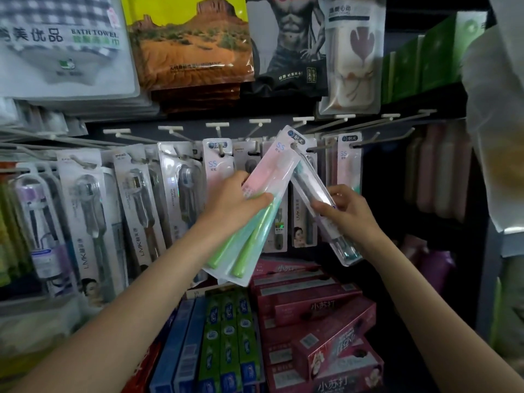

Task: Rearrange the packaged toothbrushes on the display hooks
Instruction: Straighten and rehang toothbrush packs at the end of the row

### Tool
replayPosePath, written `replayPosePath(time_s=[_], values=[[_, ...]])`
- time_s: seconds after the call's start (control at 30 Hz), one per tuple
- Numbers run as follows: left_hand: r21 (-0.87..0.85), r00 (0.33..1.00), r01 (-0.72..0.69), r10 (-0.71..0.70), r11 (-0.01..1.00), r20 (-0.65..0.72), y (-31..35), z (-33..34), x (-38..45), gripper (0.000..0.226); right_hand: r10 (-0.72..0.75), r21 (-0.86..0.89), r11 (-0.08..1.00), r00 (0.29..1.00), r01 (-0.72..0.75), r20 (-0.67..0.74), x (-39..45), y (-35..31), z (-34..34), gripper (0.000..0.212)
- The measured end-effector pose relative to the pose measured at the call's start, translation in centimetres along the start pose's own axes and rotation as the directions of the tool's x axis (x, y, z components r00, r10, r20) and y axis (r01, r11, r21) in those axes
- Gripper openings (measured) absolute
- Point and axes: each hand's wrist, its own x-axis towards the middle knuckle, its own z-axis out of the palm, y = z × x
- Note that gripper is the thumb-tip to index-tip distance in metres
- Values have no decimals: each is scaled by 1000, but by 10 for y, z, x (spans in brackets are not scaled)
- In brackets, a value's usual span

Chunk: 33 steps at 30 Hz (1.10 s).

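Toothbrush packs are mid-rehang: the green pack [249, 211] is gripped by the left hand [235, 202], the teal pack [320, 205] pinched by the right hand [348, 211]; next, a hole must be threaded onto a hook [314, 147].

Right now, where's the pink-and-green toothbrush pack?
In the head view, centre: the left hand holds the pack tilted, its top near a hook, beside the clear pack in the right hand.

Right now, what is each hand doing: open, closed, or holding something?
Left hand: closed, fingers gripping the pink-and-green toothbrush pack.
Right hand: closed, fingers gripping the clear toothbrush pack.
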Motion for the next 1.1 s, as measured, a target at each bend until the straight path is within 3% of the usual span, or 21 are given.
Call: replayPosePath(time_s=[0.1, 0.27, 0.43, 0.53, 0.73, 0.87, 1.03, 1.1], values=[[-139, 998, 55, -51, 989, 29, 1, 7, -4, 21, -43, -19, 999, 999, 42, -21, -2, 6, 6, 25], [-17, 1000, -14, 15, 1000, 25, -4, 6, 1, 25, -151, -208, 966, 988, 156, 38, -1, 2, 2, 41], [70, 999, -50, 50, 996, 4, -6, 6, 5, 30, -175, -548, 810, 978, 208, 112, 25, -19, -15, 45], [153, 995, -96, 101, 984, -27, -8, 4, 7, 26, -156, -612, 764, 979, 206, 134, 38, -22, -14, 47], [240, 990, -103, 123, 965, -68, -13, 7, 6, 21, 1, -153, 988, 997, 11, 78, 19, 1, -1, 45], [224, 990, -95, 117, 970, -84, -15, 11, 4, 21, 38, 94, 995, 999, -39, 17, 6, 10, 13, 42], [272, 984, -102, 136, 957, -111, -16, 8, 3, 20, 183, 369, 919, 979, -138, -90, 0, 16, 39, 38], [281, 984, -106, 141, 954, -106, -16, 5, 3, 20, 195, 394, 911, 969, -121, -153, 6, 12, 36, 40]])
